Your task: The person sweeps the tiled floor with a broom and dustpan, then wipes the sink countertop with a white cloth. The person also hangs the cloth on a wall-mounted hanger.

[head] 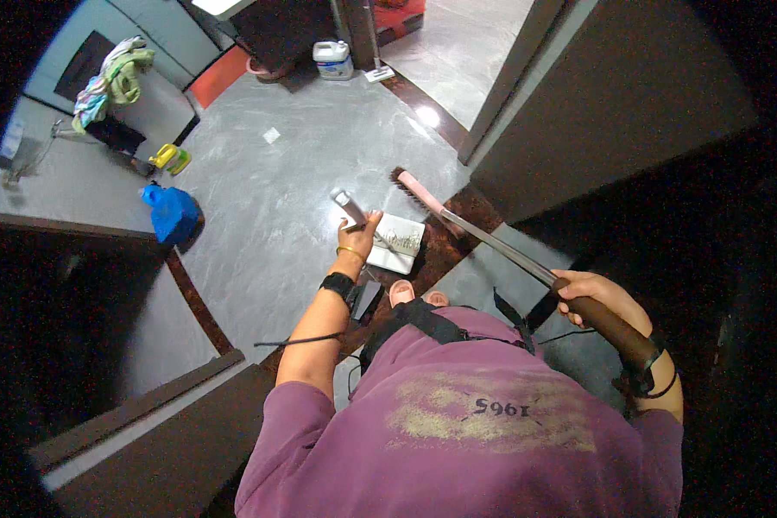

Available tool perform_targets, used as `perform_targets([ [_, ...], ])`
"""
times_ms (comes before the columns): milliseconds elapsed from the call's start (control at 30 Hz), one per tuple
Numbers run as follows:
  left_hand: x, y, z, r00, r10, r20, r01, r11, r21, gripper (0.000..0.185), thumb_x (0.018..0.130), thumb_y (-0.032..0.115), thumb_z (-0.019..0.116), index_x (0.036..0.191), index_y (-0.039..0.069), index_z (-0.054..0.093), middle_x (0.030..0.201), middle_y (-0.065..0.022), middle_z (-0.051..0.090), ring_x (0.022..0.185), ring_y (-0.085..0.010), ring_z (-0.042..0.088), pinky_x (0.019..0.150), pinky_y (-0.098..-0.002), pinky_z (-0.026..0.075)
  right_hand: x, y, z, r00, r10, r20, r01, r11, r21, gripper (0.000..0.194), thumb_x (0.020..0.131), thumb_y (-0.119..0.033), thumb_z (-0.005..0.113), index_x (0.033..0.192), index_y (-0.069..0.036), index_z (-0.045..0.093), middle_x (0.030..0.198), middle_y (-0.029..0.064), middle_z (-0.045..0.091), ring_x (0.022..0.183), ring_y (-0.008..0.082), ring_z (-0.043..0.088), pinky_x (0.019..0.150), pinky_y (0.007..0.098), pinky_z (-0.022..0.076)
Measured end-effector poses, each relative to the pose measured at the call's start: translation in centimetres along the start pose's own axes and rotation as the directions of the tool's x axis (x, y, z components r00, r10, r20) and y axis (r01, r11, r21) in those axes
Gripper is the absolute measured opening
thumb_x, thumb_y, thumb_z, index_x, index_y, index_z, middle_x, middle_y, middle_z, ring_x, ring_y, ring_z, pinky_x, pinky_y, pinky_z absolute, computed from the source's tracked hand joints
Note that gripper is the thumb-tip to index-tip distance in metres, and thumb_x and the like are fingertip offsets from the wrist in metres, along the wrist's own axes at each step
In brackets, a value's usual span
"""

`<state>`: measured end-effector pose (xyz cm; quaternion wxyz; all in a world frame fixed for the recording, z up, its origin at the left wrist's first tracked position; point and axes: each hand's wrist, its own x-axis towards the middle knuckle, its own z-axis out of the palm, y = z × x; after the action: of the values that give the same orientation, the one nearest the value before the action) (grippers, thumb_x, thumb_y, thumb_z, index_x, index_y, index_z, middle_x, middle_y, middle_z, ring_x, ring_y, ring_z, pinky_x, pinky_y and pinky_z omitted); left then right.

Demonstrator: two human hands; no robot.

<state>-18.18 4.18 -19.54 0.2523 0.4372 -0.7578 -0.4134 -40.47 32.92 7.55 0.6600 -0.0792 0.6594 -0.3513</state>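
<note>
My left hand (361, 239) grips the upright handle (348, 206) of a dustpan. The white pan (398, 243) of that dustpan rests low in front of my feet, with dark debris scattered in it. My right hand (579, 294) holds a broom by its thick brown grip (608, 324). From the grip a metal tube (498, 243) runs up and left to the pink broom head (421, 191) with dark bristles. The head lies beyond the pan, over the grey floor (265, 201) near a dark brown threshold strip (450, 259).
At the left stand a blue container (173, 213) and a yellow jug (171, 158), near draped cloths (120, 81). A white jug (333, 60) and a flat-headed mop (380, 72) are by the far doorway. Dark door panels (596, 110) flank me. A small pale square (271, 135) lies on the floor.
</note>
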Motion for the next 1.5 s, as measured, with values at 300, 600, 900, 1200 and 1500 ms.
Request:
perform_targets([
  [300, 2.5, 3.3, 4.6, 0.989, -0.036, 0.143, 0.056, 0.989, -0.136, 0.035, 0.075, 0.034, 0.064, 0.079, -0.001, 0.061, 0.070, -0.0103, 0.062, 0.067, -0.0178, 0.057, 0.064, -0.0338, 0.045, -0.3, -0.1, 2.3, 0.984, 0.153, -0.095, -0.146, 0.986, 0.078, 0.062, 0.080, -0.015, 0.053, 0.133, -0.003, 0.023, 0.069, 0.0037, 0.055, 0.050, 0.0069, 0.050, 0.044, 0.0176, 0.0424],
  [600, 1.5, 2.7, 9.8, 0.899, 0.165, 0.405, -0.160, 0.986, -0.048, 0.036, 0.084, 0.041, 0.051, 0.084, 0.006, 0.058, 0.077, -0.0085, 0.062, 0.076, -0.0246, 0.058, 0.070, -0.0348, 0.041, -2.7, -1.5, 2.8, 0.997, 0.080, -0.007, -0.081, 0.993, -0.082, 0.057, 0.084, -0.027, 0.047, 0.133, -0.004, 0.027, 0.068, 0.0028, 0.053, 0.050, 0.0079, 0.048, 0.044, 0.0182, 0.0389],
  [900, -3.7, 11.3, 13.0, 0.941, 0.032, 0.337, 0.024, 0.987, -0.161, 0.018, 0.076, 0.028, 0.059, 0.085, 0.013, 0.062, 0.076, -0.0047, 0.063, 0.074, -0.0181, 0.058, 0.067, -0.0333, 0.046, -3.2, -2.5, -3.4, 0.972, -0.213, 0.096, 0.231, 0.943, -0.241, 0.029, 0.080, -0.020, 0.060, 0.102, -0.008, 0.046, 0.085, 0.0089, 0.059, 0.076, 0.0166, 0.058, 0.063, 0.0285, 0.0491],
  [1200, -8.4, 17.5, 3.8, 0.938, -0.166, 0.305, 0.189, 0.981, -0.047, 0.055, 0.076, 0.050, 0.059, 0.094, -0.001, 0.052, 0.074, -0.0156, 0.059, 0.074, -0.0268, 0.056, 0.069, -0.0350, 0.043, -11.5, -7.8, 1.5, 0.848, -0.515, 0.124, 0.529, 0.831, -0.169, 0.031, 0.079, -0.018, 0.062, 0.100, -0.004, 0.045, 0.073, 0.0113, 0.056, 0.064, 0.0201, 0.061, 0.056, 0.0318, 0.0530],
  [1500, -10.0, 19.5, 0.1, 0.913, -0.209, 0.350, 0.203, 0.978, 0.056, 0.061, 0.075, 0.059, 0.053, 0.097, 0.003, 0.053, 0.090, -0.0170, 0.059, 0.086, -0.0296, 0.057, 0.073, -0.0364, 0.043, -9.5, -15.1, -4.5, 0.820, -0.447, 0.357, 0.534, 0.821, -0.200, 0.047, 0.077, -0.038, 0.062, 0.105, -0.006, 0.043, 0.075, 0.0147, 0.057, 0.062, 0.0274, 0.062, 0.052, 0.0399, 0.0530],
])
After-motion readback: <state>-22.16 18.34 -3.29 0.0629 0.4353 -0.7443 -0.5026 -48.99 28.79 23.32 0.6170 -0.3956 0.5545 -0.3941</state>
